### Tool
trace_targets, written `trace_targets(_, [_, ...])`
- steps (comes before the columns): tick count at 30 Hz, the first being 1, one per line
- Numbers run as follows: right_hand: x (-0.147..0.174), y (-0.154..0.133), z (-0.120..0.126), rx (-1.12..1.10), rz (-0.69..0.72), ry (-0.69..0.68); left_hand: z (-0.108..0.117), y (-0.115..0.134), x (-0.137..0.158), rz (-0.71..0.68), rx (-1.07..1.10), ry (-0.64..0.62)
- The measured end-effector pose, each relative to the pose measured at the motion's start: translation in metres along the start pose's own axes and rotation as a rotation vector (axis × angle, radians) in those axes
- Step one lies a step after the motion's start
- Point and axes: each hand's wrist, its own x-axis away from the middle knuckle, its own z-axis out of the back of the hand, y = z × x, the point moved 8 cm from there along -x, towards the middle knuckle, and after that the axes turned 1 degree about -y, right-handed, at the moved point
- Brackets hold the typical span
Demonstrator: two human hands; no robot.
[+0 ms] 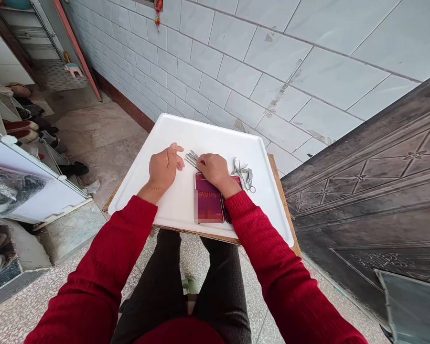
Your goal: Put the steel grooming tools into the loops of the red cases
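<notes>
My left hand [164, 167] hovers over the left half of a white tray [143, 184], fingers loosely bent and apart, with nothing visible in them. Several slim metal manicure tools [191, 158] lie in a small bunch between my hands. At the right end of that bunch, my right hand [213, 168] has its fingers pinched together; what they grip is hidden. Below it an opened manicure case [210, 203] shows a purple-red lining, its right half partly covered by my wrist. Right of the wrist are small scissors [239, 167] and a nail clipper [250, 177].
The tray rests on a wooden-edged table [272, 167] against a tiled wall [215, 62]. A dark carved panel [365, 177] stands close on the right. Shoes [23, 129] sit on a rack at the left, and a small stool [73, 69] is farther back.
</notes>
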Motion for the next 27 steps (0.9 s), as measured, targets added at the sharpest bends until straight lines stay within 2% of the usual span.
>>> trace_targets(3, [-0.002, -0.002, -0.001, 0.060, 0.001, -0.006, -0.005, 0.002, -0.001, -0.058, 0.011, -0.017])
trace_targets(6, [-0.003, -0.005, -0.003, 0.109, 0.018, -0.017, -0.005, 0.003, -0.001, -0.114, -0.069, 0.007])
trace_targets(10, [-0.005, -0.011, -0.005, 0.185, 0.055, -0.029, -0.012, 0.005, 0.000, -0.172, -0.155, -0.042])
trace_targets(14, [-0.006, -0.017, -0.006, 0.222, 0.078, -0.032, -0.015, 0.003, 0.001, -0.170, -0.210, -0.057])
trace_targets(20, [-0.004, -0.010, -0.002, 0.200, 0.023, -0.067, -0.014, 0.003, 0.000, -0.161, -0.247, -0.053])
trace_targets(27, [-0.004, -0.013, -0.001, 0.215, 0.066, -0.057, -0.013, 0.002, 0.000, -0.147, -0.259, -0.067])
